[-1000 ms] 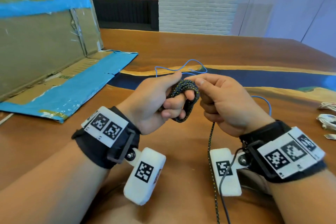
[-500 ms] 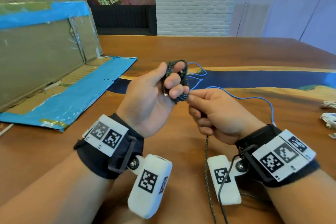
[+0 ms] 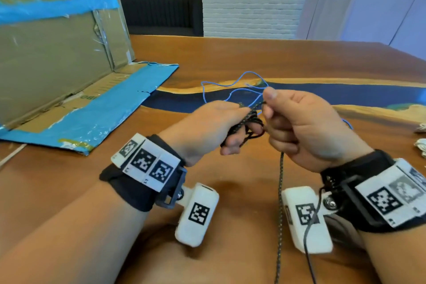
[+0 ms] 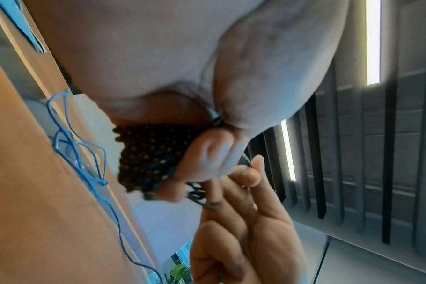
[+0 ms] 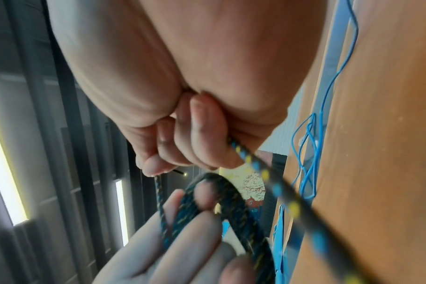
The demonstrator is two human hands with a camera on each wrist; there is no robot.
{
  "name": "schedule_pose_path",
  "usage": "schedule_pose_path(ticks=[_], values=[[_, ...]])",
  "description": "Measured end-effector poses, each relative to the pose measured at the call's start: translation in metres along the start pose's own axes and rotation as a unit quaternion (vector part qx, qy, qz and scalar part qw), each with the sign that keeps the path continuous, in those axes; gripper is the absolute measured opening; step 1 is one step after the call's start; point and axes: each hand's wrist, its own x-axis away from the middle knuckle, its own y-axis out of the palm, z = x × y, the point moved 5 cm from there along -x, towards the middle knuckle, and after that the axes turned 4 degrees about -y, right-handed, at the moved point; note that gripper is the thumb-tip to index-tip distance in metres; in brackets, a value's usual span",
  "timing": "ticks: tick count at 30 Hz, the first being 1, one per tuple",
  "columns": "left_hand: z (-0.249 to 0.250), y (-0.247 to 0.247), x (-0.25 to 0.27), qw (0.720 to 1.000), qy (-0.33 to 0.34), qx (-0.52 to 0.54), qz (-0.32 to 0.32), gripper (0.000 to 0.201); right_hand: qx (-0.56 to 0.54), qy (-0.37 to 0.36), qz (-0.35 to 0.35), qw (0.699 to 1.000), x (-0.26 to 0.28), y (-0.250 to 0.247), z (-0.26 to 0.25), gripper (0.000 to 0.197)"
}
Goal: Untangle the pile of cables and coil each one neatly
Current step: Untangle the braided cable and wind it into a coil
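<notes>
A dark braided cable [image 3: 250, 122] with yellow and blue flecks is wound in several turns round the fingers of my left hand [image 3: 221, 127], which grips the coil [image 4: 148, 157]. My right hand [image 3: 297, 127] pinches the same cable [image 5: 246, 155] just right of the coil, thumb on top. The cable's free length [image 3: 280, 203] hangs down from the right hand toward me. A thin blue wire [image 3: 232, 87] lies in loose loops on the table behind both hands, and shows too in the wrist views [image 4: 80, 153] [image 5: 309, 153].
A flattened cardboard box with blue tape [image 3: 69, 71] stands and lies at the left. White cables [image 3: 420, 138] lie at the right edge of the wooden table [image 3: 230, 53]. A thin black lead [image 3: 310, 237] runs from the right wrist camera.
The left hand has dropped and turned palm down with the coil. The right hand has risen from below the coil to its upper right, drawing the cable over the fingers.
</notes>
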Motion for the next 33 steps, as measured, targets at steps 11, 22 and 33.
schedule_pose_path(ticks=[11, 22, 33], values=[[0.01, 0.0, 0.002, 0.967, -0.012, 0.241, -0.078, 0.062, 0.001, 0.031, -0.016, 0.999, -0.002, -0.005, 0.009, 0.034], [0.015, -0.025, -0.006, 0.916, 0.152, 0.323, 0.18, 0.036, 0.141, 0.088, -0.136, 0.977, 0.007, 0.024, 0.031, 0.028], [0.005, -0.003, 0.001, 0.998, 0.0, -0.033, 0.061, 0.044, 0.111, -0.01, -0.06, 0.992, 0.003, 0.003, -0.003, 0.031]])
